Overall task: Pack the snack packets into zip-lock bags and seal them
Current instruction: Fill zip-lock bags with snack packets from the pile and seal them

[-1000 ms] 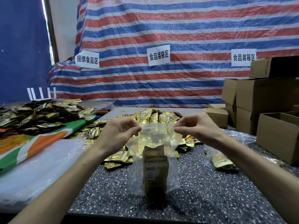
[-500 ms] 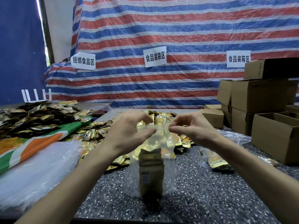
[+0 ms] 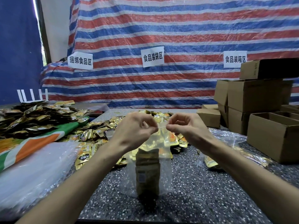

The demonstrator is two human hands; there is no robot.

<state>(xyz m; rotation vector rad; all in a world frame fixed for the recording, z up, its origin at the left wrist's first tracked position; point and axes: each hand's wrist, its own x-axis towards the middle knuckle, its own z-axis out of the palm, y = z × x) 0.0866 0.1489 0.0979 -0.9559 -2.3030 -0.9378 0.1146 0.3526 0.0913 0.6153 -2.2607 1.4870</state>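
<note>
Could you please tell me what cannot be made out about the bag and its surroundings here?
- Head view: whether the zip of the bag is closed; the left hand and right hand pinch its top and cover it.
- Head view: how many packets are inside; they stand stacked, only the front one shows.
- Head view: the boxes at right, cut off by the frame edge.

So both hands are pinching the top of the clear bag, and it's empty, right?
No. In the head view the left hand and right hand do pinch the top of the zip-lock bag, but a stack of snack packets stands inside it.
</note>
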